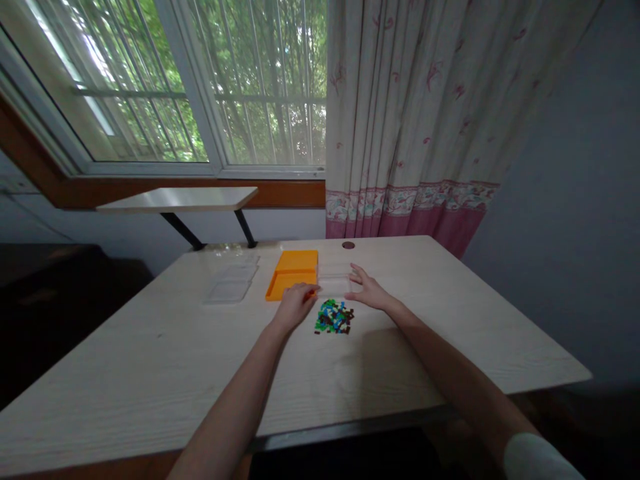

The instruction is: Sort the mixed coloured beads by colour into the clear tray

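We had the clear box (334, 285) on the surface (190, 380), between our two hands and just right of the open orange case (295, 261). Our right hand (369, 291) was at the box's right side, its fingers spread apart. Our left hand (299, 303) was by the box's left side, overlapping the orange case's near corner, its fingers bent (whether they gripped anything, we couldn't tell). Nearer us lay a pile of small pieces (334, 317), green, blue and brown; clear containers (231, 283) sat farther left.
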### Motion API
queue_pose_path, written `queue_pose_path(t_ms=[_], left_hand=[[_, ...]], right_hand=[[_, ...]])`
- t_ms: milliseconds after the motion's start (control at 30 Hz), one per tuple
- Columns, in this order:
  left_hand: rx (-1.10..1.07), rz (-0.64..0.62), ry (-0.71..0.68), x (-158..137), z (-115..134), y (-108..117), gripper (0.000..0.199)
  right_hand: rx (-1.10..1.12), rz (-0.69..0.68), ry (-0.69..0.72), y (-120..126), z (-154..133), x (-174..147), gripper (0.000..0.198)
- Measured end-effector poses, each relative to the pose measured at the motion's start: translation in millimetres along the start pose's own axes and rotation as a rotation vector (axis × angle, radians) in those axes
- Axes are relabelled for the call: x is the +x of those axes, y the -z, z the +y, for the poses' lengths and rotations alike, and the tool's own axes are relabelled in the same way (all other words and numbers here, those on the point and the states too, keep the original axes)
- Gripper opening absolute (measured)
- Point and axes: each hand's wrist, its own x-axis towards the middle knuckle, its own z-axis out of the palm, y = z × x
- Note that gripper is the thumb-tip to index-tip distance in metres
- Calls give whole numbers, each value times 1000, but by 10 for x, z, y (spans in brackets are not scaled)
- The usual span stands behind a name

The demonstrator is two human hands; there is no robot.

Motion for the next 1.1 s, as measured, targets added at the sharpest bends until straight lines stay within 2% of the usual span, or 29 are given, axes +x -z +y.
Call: queue_pose_path(t_ms=[333, 600, 1100], left_hand=[[-20, 44, -54, 13, -77, -38, 21], [-22, 46, -42, 3, -63, -17, 21], [-24, 43, -67, 7, -70, -14, 21]], right_hand=[[-143, -4, -10, -13, -104, 24, 92], [-270, 11, 16, -33, -85, 34, 89], [-280, -6, 36, -28, -42, 29, 88]])
